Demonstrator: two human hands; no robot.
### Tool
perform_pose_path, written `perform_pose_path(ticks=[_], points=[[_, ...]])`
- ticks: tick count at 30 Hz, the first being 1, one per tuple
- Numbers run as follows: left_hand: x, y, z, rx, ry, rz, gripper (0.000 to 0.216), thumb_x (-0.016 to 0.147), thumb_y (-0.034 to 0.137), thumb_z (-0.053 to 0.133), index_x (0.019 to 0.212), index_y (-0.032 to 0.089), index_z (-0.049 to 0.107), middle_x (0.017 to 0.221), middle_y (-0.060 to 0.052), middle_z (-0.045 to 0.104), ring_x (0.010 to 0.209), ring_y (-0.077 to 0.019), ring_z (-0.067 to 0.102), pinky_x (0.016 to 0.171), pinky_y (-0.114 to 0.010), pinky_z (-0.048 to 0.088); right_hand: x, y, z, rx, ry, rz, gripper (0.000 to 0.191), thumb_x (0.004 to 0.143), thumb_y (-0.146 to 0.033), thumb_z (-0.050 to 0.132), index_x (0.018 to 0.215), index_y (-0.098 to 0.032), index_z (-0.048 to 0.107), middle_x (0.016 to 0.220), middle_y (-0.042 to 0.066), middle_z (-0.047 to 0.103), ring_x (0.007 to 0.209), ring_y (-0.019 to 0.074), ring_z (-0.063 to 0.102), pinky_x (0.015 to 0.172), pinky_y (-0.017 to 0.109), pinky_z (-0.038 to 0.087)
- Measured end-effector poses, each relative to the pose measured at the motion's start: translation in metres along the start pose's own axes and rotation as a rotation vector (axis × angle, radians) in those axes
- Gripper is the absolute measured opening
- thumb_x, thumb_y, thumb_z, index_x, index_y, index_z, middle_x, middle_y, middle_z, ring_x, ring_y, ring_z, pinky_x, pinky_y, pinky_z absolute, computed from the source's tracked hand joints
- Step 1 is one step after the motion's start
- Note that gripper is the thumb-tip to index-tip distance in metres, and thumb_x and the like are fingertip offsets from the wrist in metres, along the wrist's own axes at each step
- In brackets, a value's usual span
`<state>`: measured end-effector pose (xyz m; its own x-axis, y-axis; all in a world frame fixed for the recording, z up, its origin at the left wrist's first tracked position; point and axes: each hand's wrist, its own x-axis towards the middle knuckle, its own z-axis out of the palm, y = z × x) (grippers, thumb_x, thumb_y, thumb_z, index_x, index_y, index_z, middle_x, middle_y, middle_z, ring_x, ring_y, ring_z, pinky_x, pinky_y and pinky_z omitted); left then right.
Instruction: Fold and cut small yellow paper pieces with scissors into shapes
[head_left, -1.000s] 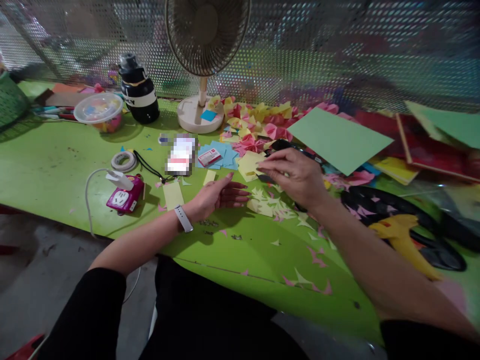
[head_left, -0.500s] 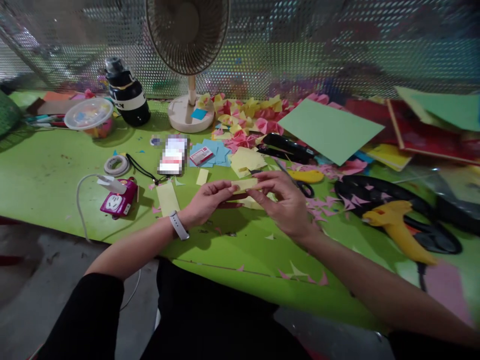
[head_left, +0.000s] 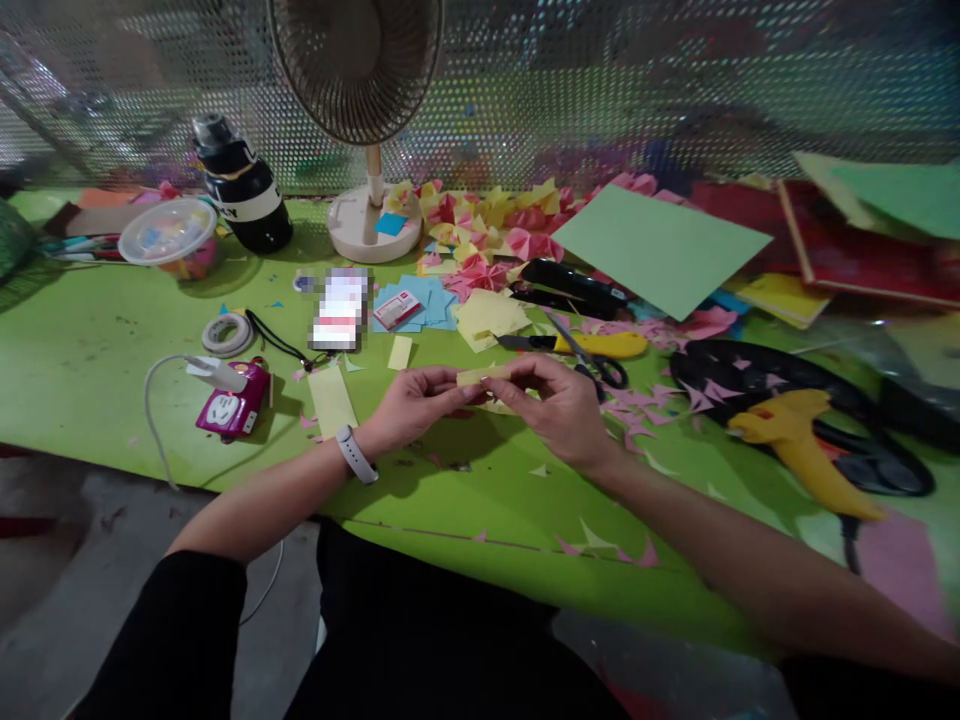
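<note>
L hand [head_left: 409,408] & R hand [head_left: 562,410] meet over front-ctr of green worktop [head_left: 510,520]. Each pinching one end of small yellow paper strip [head_left: 482,376], thumb vs. fingers; strip runs btwn them, approx. level. Creases on it: can't tell, too small.

Just beyond hands: yellow sheets [head_left: 491,318], pile; utility knife [head_left: 611,346], yellow handle, tip by pile's edge. Scissors [head_left: 613,372] overlap knife, near R hand. Pink scraps [head_left: 637,410] strewn to rt; yellow glue gun [head_left: 795,430] farther rt. Lg lt-green sheet [head_left: 664,248] at rear rt.

Lt of pile: blue squares [head_left: 439,300] w/ red/white box [head_left: 396,310] on top, then phone [head_left: 340,310] (screen pixelated), tape roll [head_left: 227,333], purple socket block [head_left: 240,400] w/ white plug. Yellow slip [head_left: 332,400] near L wrist. Rear: folded pink/yellow pcs [head_left: 517,215] heaped beside base of fan [head_left: 356,60]; dk bottle [head_left: 255,220] lt of fan.
</note>
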<state>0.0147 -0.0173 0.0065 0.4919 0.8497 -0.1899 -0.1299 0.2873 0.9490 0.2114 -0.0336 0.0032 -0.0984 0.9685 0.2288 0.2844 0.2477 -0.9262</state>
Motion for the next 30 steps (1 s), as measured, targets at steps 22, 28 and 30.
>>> perform_pose_path(ticks=[22,28,30], points=[[-0.0001,-0.0021,0.0000,0.055,0.037,0.014,0.037,0.078,0.045,0.076,0.094,0.013,0.074,0.095,-0.010,0.077,0.083,-0.0140,0.073,0.079,-0.028,0.058,-0.0021,0.0010,0.0033,0.058,0.017,0.043,0.027,0.081,-0.048,0.073,0.076,-0.023,0.064,0.071,0.001,0.065,0.063,0.0155,0.060,0.057,0.031,0.054],[0.0006,-0.0016,-0.0012,0.039,0.041,0.034,0.035,0.076,0.045,0.077,0.090,0.012,0.074,0.089,-0.008,0.077,0.077,-0.0120,0.072,0.078,-0.028,0.057,-0.0016,-0.0014,0.0036,0.097,0.027,0.088,0.031,0.079,-0.049,0.075,0.083,-0.023,0.059,0.072,0.000,0.061,0.063,0.0148,0.059,0.055,0.029,0.053],[0.0011,-0.0009,-0.0021,0.039,0.037,0.031,0.037,0.076,0.046,0.077,0.090,0.012,0.073,0.088,-0.009,0.077,0.077,-0.0128,0.072,0.079,-0.029,0.058,-0.0004,-0.0020,0.0020,0.127,0.029,0.133,0.037,0.076,-0.052,0.076,0.090,-0.023,0.056,0.077,0.001,0.061,0.065,0.0152,0.060,0.053,0.028,0.053]])
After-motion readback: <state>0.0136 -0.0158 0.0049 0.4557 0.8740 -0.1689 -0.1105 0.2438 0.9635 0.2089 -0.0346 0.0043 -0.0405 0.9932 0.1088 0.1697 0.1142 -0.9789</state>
